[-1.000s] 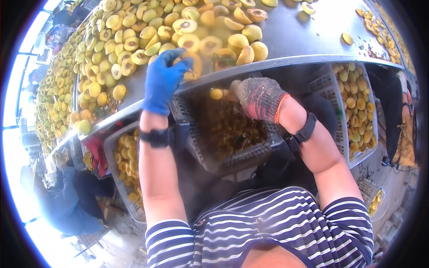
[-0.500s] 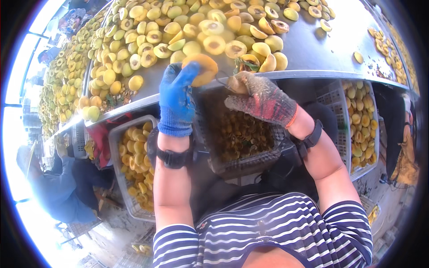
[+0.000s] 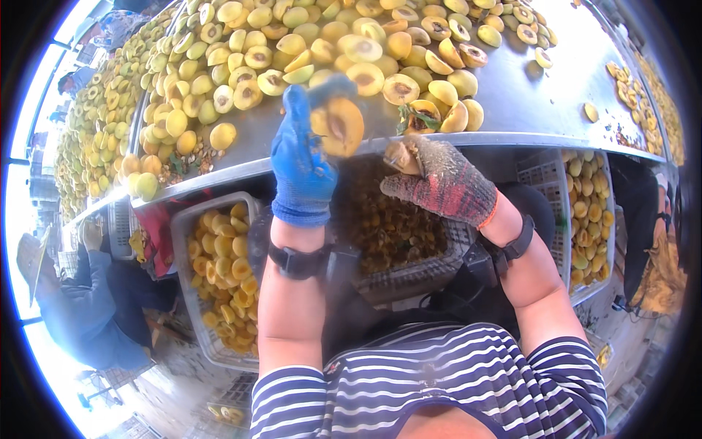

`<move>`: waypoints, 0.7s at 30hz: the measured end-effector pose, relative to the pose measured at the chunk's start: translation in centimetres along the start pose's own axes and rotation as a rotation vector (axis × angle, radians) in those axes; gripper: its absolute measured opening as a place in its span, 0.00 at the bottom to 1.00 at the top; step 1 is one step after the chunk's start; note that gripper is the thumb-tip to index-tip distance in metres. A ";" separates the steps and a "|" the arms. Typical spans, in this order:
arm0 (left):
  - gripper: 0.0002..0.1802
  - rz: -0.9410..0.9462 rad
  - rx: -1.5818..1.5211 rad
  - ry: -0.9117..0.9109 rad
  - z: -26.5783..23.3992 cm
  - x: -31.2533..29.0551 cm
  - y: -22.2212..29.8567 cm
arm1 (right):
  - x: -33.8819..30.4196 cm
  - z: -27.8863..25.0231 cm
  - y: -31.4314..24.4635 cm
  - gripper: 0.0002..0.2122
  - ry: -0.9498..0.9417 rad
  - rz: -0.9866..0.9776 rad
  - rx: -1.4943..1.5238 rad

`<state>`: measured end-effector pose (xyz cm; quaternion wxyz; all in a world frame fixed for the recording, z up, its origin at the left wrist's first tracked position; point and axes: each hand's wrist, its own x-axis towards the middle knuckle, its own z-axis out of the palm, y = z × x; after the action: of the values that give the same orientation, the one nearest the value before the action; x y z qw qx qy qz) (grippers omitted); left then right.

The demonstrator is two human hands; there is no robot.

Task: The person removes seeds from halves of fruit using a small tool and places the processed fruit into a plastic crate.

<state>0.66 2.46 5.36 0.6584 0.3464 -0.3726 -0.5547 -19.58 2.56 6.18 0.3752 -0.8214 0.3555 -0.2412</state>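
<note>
My left hand [image 3: 303,172], in a blue glove, grips a yellow peach half [image 3: 342,129] just above the table's near edge. The cut face of this half shows, with a brownish hollow in its middle. To its right, my right hand [image 3: 447,179] in a dusty grey and red knitted glove is closed on a small tool with a pale, worn handle [image 3: 402,156]. The tool's tip is blurred and cannot be made out. Many halved peaches [image 3: 364,78] lie cut side up or down on the metal table [image 3: 563,91] beyond my hands.
Below my hands is a dark crate [image 3: 398,279] of brown scraps. Crates of peach halves stand on the left [image 3: 191,307] and right [image 3: 567,212]. A green leaf [image 3: 420,118] lies among fruit near the table edge. Another person [image 3: 88,307] sits at the far left.
My left hand has tilted the peach half, its cut face now more plainly in view. The right hand has drawn slightly away to the right with the tool. The whole view has shifted a little.
</note>
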 end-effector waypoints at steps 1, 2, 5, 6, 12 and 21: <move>0.34 0.023 0.122 -0.010 -0.1 -0.1 -0.2 | -0.2 0.1 0.0 0.22 0.078 -0.035 -0.031; 0.35 0.042 0.240 -0.025 0.0 -0.2 -0.4 | 0.0 0.3 -0.1 0.22 0.167 -0.233 -0.227; 0.37 0.060 0.386 -0.045 0.5 -0.5 -1.0 | -0.1 1.9 1.5 0.22 0.254 -0.182 -0.356; 0.37 0.070 0.419 -0.041 0.7 -0.6 -1.1 | 0.0 2.0 1.7 0.23 0.224 -0.157 -0.463; 0.32 0.140 0.558 0.024 0.7 -1.2 -1.9 | -0.6 2.5 1.9 0.23 0.138 -0.126 -0.498; 0.36 -0.008 0.485 -0.071 2.6 -1.7 -0.3 | -0.4 1.5 0.3 0.19 -0.143 0.106 -0.049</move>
<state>-1.89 4.01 6.19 0.5404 0.4760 -0.5163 -0.4635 -18.98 3.39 5.01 0.3917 -0.8255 0.3765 -0.1528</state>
